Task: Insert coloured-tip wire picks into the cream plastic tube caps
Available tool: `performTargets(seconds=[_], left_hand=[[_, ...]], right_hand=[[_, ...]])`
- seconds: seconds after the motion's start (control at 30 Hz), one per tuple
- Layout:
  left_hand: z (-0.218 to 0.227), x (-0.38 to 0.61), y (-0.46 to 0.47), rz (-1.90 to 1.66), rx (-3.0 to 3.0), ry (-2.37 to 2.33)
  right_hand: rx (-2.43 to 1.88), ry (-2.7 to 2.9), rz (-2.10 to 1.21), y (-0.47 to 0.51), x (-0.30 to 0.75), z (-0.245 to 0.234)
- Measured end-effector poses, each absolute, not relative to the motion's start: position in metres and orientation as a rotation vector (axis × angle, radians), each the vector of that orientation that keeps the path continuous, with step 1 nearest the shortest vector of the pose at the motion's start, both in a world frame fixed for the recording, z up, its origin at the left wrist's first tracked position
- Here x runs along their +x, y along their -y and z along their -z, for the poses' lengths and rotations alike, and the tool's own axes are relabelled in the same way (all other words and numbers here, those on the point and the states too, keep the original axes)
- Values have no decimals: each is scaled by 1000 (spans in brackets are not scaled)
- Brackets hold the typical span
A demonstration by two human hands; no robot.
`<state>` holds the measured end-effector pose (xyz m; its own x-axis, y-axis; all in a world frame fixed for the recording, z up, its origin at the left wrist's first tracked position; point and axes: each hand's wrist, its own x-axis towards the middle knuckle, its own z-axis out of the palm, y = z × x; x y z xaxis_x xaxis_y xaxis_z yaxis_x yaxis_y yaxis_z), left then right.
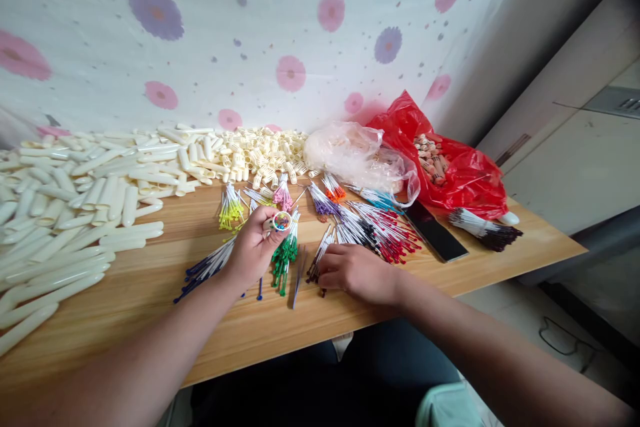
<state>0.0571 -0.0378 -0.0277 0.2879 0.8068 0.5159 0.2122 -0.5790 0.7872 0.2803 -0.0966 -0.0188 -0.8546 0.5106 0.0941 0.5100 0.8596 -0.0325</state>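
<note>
My left hand (253,247) is closed around a cream plastic pen part (282,221), whose round open end shows several coloured tips inside. My right hand (357,273) has its fingers curled together over the dark brown-tipped pen refills (315,267); one brown tip pokes out under the fingertips. Between the hands lie green-tipped refills (285,253) and a pair of metal tweezers (299,277). Blue-tipped refills (205,270) fan out by my left wrist. Red-tipped refills (395,237) and black-tipped refills (357,227) lie beyond my right hand.
Cream pen barrels (110,193) cover the left of the wooden table (240,340). Small slotted cream parts (265,150) are heaped at the back. A clear bag (350,147), a red bag (470,177), a phone (435,230) and more dark-tipped refills (485,227) lie on the right.
</note>
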Motion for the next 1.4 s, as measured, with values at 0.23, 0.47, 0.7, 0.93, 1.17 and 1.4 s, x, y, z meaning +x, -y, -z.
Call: performTargets(seconds=[0.23,0.47,0.7,0.93,1.17,1.4], left_hand=[[23,57,40,-1222,1989,-968],[20,58,42,-1169,1990,-995],[14,60,46,-1065,1891,-913],[11,61,57,-913,1695,-739],[7,63,59,-891,1708,-787],[4,63,60,-920,1719,-844]], right_hand=[[-760,2949,123,92,275,22],[-749,2841,12,92,276,20],[-839,1762,-717,86,262,5],[-763,1034,-1305,87,221,3],[-790,987,-1314,88,218,5],[-855,999,-1207,90,221,3]])
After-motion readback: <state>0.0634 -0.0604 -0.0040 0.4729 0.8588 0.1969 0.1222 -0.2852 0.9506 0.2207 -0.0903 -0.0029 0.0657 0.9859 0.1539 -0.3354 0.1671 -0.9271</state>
